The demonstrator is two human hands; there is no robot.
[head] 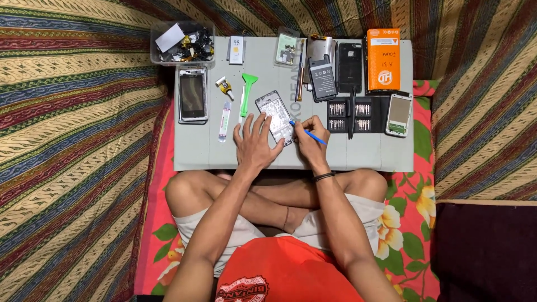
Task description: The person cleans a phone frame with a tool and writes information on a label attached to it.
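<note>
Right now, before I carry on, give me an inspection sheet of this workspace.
Surface: grey mat on patterned cloth.
Job's things: opened phone body lying tilted mid-mat; blue tool.
Clutter: green pry tool, complete phone, parts tub, orange box, bit set.
Grippers: left hand flat against the phone body; right hand holds the blue tool, tip at the phone's edge.
Cables: nothing seen.
Surroundings: striped fabric, floral cloth, crossed legs below.
</note>
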